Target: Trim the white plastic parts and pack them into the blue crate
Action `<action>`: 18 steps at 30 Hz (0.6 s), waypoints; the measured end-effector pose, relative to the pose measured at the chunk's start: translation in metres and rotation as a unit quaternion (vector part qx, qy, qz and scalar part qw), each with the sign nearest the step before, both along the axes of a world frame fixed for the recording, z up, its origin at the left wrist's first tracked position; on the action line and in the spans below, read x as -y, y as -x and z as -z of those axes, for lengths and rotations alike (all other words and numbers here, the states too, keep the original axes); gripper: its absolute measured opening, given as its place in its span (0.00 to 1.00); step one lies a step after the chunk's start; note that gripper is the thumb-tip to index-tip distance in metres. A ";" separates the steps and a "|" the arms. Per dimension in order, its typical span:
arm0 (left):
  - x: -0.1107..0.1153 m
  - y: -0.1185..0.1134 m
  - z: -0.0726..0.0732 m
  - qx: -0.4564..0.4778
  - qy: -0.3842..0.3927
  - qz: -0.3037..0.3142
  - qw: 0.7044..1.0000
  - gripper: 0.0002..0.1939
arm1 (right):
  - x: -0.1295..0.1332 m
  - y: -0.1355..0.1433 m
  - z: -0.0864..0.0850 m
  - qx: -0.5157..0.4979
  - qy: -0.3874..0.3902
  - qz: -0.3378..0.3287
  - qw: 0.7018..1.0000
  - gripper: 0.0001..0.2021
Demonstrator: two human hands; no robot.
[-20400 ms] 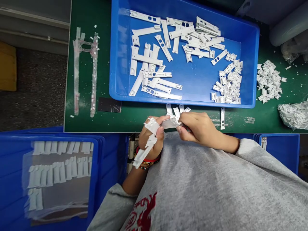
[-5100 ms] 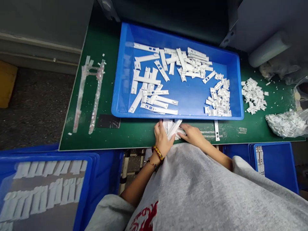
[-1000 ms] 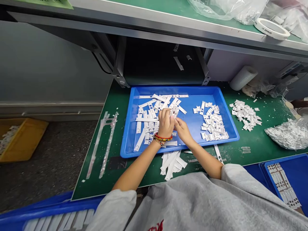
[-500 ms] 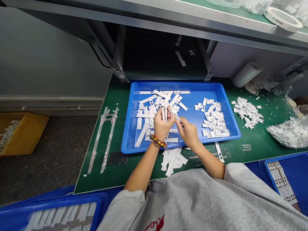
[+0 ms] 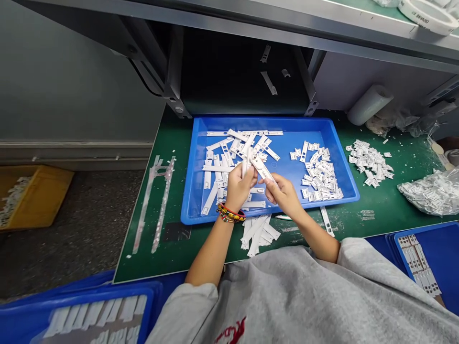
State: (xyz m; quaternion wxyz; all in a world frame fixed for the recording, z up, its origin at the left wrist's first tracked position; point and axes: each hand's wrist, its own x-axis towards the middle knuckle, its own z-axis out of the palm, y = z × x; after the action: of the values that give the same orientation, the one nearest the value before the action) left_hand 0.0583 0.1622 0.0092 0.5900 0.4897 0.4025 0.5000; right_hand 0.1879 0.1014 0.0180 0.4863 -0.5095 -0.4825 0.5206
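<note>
Both hands are up over the blue tray point(image 5: 201, 143), close together. The left hand point(image 5: 238, 186) grips an upright white strip point(image 5: 245, 167), and the right hand point(image 5: 285, 193) pinches a slanted strip point(image 5: 263, 170) just beside it, above the loose strips point(image 5: 222, 157).

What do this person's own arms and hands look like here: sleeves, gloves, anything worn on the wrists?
Both hands are bare, without gloves. The left hand has a stack of beaded bracelets at the wrist, in red, black and yellow-orange. The right hand shows no wristwear. Both forearms are uncovered; grey sweatshirt sleeves are pushed up near the elbows. The sweatshirt carries a red printed design.
</note>
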 end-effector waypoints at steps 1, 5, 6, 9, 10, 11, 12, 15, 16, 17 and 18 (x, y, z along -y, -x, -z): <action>0.002 0.001 -0.001 0.035 0.022 0.021 0.999 0.16 | -0.001 0.000 0.001 -0.015 -0.007 0.015 1.000 0.24; 0.009 0.006 -0.005 0.100 0.098 0.113 0.984 0.24 | -0.010 -0.003 0.001 -0.033 -0.036 0.112 0.992 0.23; 0.011 0.007 -0.006 0.094 0.107 0.128 0.981 0.25 | -0.013 -0.003 0.001 -0.031 -0.035 0.116 0.992 0.24; 0.017 0.008 -0.004 0.041 0.100 0.163 0.981 0.27 | -0.020 -0.001 -0.002 -0.036 -0.007 0.059 0.998 0.25; 0.019 0.007 -0.003 0.020 0.091 0.174 0.980 0.29 | -0.022 0.000 -0.002 -0.044 0.004 0.036 0.998 0.25; 0.021 0.006 -0.001 0.003 0.083 0.183 0.980 0.30 | -0.023 0.001 -0.001 -0.050 0.013 0.017 0.998 0.25; 0.022 0.006 0.001 -0.010 0.077 0.186 0.979 0.32 | -0.024 0.002 0.000 -0.053 0.018 0.006 0.998 0.24; 0.024 0.005 0.007 -0.037 0.052 0.133 0.989 0.33 | -0.023 0.002 0.004 -0.034 -0.013 0.035 0.999 0.23; 0.024 0.006 0.008 -0.047 0.037 0.087 0.994 0.33 | -0.022 0.001 0.005 -0.014 -0.035 0.056 0.998 0.23; 0.023 0.006 0.009 -0.057 0.020 0.035 0.998 0.32 | -0.021 0.000 0.005 0.011 -0.058 0.071 0.996 0.22; 0.022 0.007 0.009 -0.063 0.005 -0.014 0.998 0.31 | -0.019 -0.002 0.005 0.038 -0.076 0.077 0.993 0.21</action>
State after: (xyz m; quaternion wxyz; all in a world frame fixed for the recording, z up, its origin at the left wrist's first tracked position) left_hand 0.0515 0.1399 0.0006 0.5591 0.5119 0.4478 0.4742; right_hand 0.1894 0.1205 0.0133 0.5435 -0.5258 -0.4983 0.4240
